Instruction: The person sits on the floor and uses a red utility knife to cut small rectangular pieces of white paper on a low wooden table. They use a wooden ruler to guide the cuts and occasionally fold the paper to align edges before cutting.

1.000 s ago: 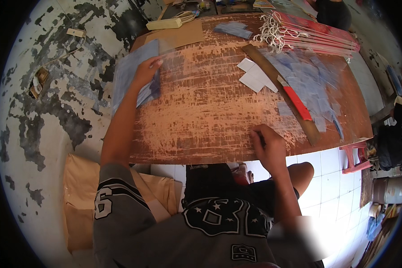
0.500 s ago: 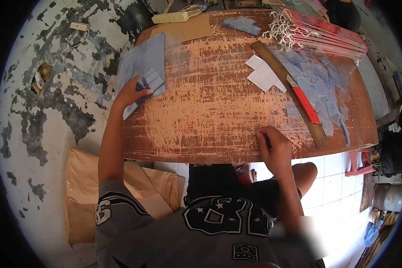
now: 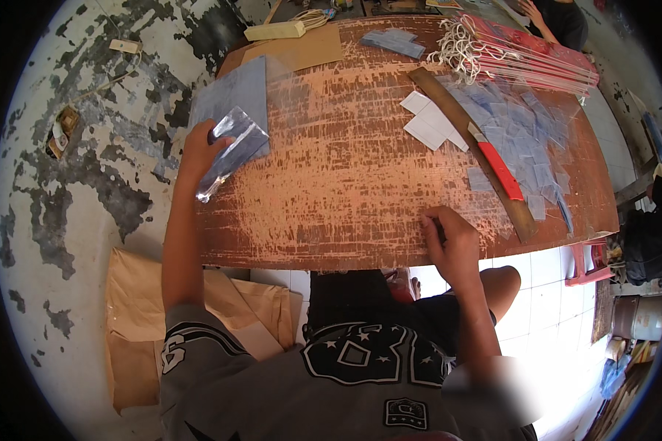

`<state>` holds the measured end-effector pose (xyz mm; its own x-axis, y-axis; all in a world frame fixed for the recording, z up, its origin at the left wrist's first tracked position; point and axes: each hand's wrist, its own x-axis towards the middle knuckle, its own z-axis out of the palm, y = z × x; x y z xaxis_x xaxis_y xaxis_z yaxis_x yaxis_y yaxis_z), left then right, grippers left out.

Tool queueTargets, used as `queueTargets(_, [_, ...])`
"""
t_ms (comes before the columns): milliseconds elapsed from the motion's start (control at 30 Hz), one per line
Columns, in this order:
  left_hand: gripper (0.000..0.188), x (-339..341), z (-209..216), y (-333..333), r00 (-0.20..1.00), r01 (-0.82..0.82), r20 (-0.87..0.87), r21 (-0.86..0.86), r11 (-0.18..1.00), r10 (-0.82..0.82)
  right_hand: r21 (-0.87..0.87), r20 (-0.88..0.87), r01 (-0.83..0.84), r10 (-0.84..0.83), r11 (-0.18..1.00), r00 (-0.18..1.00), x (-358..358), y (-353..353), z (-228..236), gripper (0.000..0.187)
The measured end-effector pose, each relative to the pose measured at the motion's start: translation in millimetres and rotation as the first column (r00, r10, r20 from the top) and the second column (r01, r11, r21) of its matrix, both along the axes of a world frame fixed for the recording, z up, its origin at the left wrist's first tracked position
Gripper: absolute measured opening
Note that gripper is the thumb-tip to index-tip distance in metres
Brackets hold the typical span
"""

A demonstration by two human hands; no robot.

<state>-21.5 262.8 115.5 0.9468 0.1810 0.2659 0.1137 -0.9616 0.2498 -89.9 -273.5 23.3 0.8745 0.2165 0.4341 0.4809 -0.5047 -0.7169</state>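
At the left of the table, my left hand (image 3: pixel 201 152) is closed on the edge of a shiny clear plastic sheet (image 3: pixel 241 136). That sheet is bent and tilted, catching the light, above a stack of larger bluish plastic sheets (image 3: pixel 232 82). My right hand (image 3: pixel 454 242) rests near the table's front edge with its fingers curled in. Whether anything lies inside those fingers is hidden. Beyond it lie a long brown strip like a ruler (image 3: pixel 438 94) and a red-handled cutter (image 3: pixel 502 170) on top of it.
Many small clear plastic pieces (image 3: pixel 526 121) are scattered at the right, beside white cards (image 3: pixel 430 126). A pink bundle with white cords (image 3: pixel 515 55) lies at the back right, near another person's hand (image 3: pixel 533 15). Brown cardboard (image 3: pixel 320 50) and a power strip (image 3: pixel 276 30) occupy the back left.
My left hand has lifted and tilted the clear plastic sheet, which now flashes with light. The right hand stays where it was. Another person's hand has come into sight at the back right.
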Motion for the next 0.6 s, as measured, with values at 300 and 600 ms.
queueTargets(300, [0.02,-52,36,-73,0.989,0.131,0.111,-0.37,0.92,-0.096,-0.005,-0.03,-0.004,0.004,1.0,1.0,-1,3,3,0.007])
queueTargets(600, [0.015,-103,24,-244,0.955,0.292,0.295,-0.911,0.291,-0.034,0.428,-0.089,0.024,0.016,0.904,0.996,-26,30,54,0.024])
